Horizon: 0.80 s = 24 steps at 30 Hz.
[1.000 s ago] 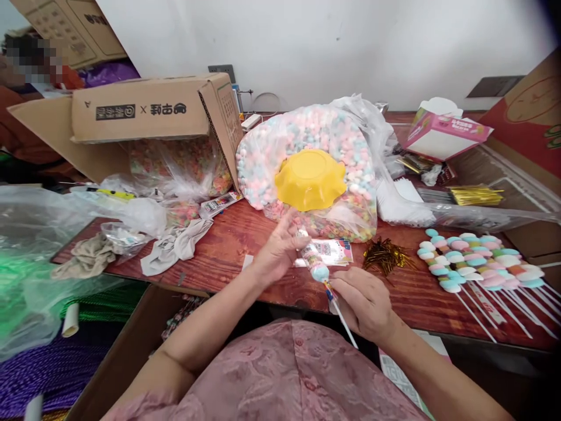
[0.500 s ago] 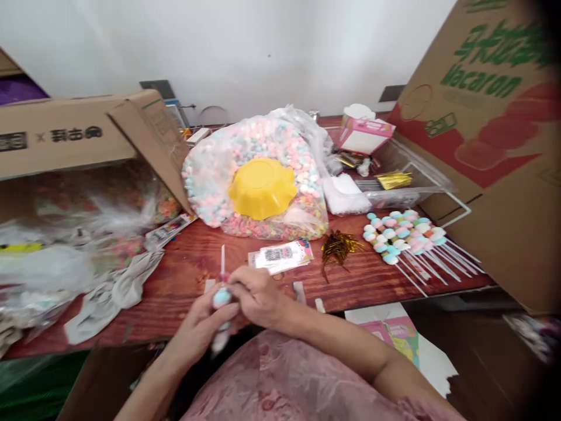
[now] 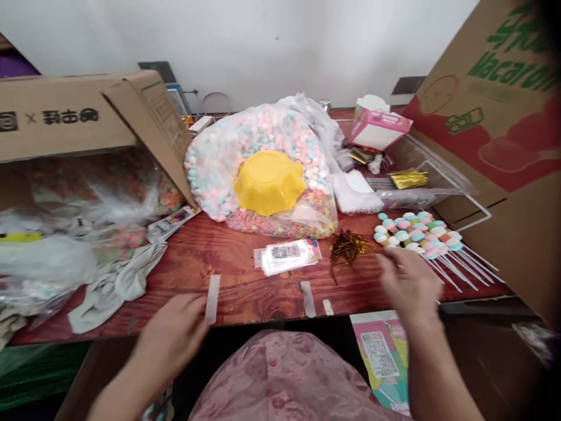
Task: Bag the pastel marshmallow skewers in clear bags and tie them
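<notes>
My left hand point(image 3: 175, 324) is over the table's front edge, beside a strip of pale tape point(image 3: 213, 299). It is blurred; its loosely bent fingers look apart, with nothing visible in them. My right hand point(image 3: 412, 286) is at the near side of a pile of marshmallow skewers point(image 3: 416, 233), covering part of their white sticks. Its fingers point left toward a bunch of gold twist ties point(image 3: 348, 248); motion smears them, and whether they hold anything is unclear. Printed cards point(image 3: 289, 256) lie stacked between the hands.
Behind the cards lies a big clear bag of pastel marshmallows point(image 3: 210, 181) with a yellow scalloped bowl point(image 3: 269, 182) upside down on it. A clear bin point(image 3: 442, 169) and a large carton point(image 3: 521, 134) stand right. Another carton point(image 3: 74, 128), with bagged sweets, and a grey cloth point(image 3: 118, 286) are left.
My hands were together holding a marshmallow skewer in front of me. They have parted: the right moved to the skewer pile, the left moved leftward, and that skewer has left the left hand.
</notes>
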Available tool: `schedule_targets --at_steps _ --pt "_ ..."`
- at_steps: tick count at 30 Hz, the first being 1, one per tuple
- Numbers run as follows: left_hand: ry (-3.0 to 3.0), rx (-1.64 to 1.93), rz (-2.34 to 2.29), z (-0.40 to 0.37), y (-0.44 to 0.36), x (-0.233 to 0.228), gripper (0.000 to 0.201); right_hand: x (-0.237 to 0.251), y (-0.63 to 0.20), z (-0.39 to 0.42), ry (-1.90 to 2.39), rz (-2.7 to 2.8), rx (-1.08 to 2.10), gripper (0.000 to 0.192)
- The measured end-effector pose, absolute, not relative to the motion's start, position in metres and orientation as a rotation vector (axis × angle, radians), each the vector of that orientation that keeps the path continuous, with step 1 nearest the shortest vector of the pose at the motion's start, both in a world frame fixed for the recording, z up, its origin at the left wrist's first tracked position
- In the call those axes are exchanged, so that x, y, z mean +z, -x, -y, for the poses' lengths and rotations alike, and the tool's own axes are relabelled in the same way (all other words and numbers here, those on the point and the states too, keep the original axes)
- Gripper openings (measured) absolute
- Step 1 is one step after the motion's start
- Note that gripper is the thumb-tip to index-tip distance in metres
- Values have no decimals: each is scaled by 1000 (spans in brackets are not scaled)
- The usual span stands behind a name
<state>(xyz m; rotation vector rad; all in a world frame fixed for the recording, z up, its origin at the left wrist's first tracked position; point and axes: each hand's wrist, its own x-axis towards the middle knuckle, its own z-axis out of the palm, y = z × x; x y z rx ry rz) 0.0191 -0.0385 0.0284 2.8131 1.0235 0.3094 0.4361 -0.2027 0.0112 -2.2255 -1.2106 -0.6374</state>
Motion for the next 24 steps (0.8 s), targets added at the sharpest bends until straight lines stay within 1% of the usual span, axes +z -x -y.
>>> schedule_targets --at_steps 2,3,6,8,12,16,21,24 --pt "-2882 111 -781 35 -97 32 22 -9 -479 233 2472 1029 -864 23" --pt "-2923 66 -690 34 -135 33 20 -19 -493 246 2518 1011 -926 22" --pt "-3103 35 -626 40 -220 30 28 -42 -511 269 2587 1127 -946 23" --pt "-3142 13 -639 43 -247 23 30 -50 -510 270 2601 1153 -914 25" --pt "-3152 18 -642 38 -250 3 21 -56 -505 255 2648 1059 -790 26" --pt "-3129 136 -504 22 -232 -12 20 -57 -504 249 2604 958 -737 25" --pt "-3101 389 -507 12 -217 -18 24 -54 -497 255 2443 1012 -911 24" --pt "-3022 423 -635 15 -216 -13 22 -45 -492 263 2277 1013 -1058 20"
